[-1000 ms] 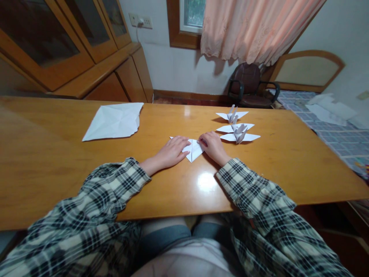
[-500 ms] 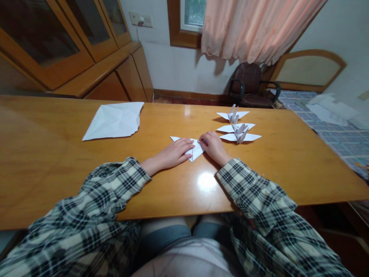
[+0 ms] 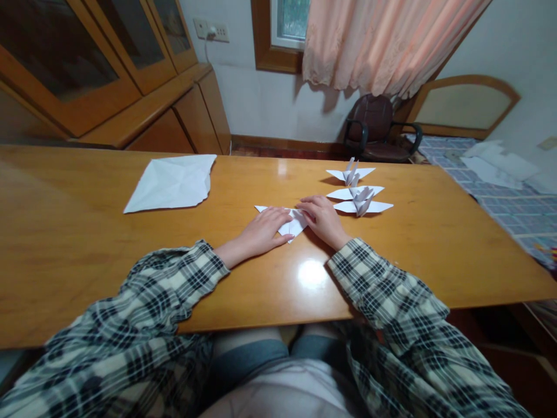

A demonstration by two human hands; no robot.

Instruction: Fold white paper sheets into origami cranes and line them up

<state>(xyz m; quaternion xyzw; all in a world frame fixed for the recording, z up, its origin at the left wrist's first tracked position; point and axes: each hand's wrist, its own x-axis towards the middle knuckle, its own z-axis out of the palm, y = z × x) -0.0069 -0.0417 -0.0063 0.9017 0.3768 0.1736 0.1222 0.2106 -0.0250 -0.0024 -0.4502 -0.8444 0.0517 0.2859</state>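
A small folded piece of white paper point(image 3: 295, 224) lies on the table, with one thin point sticking out on the left and another facing me. My left hand point(image 3: 264, 231) rests flat across its left half, fingers stretched out, thumb near the lower point. Over the right end is my right hand point(image 3: 322, 220), its fingers bent but apart, their tips touching the paper's upper right edge. That corner of the paper is hidden beneath the hand. Just beyond the right hand stand three folded paper cranes, the nearest crane point(image 3: 363, 207) with its wings spread.
A creased white paper sheet point(image 3: 172, 183) lies on the wooden table point(image 3: 87, 249) at the left. Past the far edge are a brown armchair point(image 3: 374, 125) and a wooden cabinet point(image 3: 202, 113). A bed point(image 3: 500, 191) stands at the right.
My right hand's fingers have loosened from a pinch at the paper's upper edge and reach a little farther left. The left hand stays on the paper, nearly unmoved.
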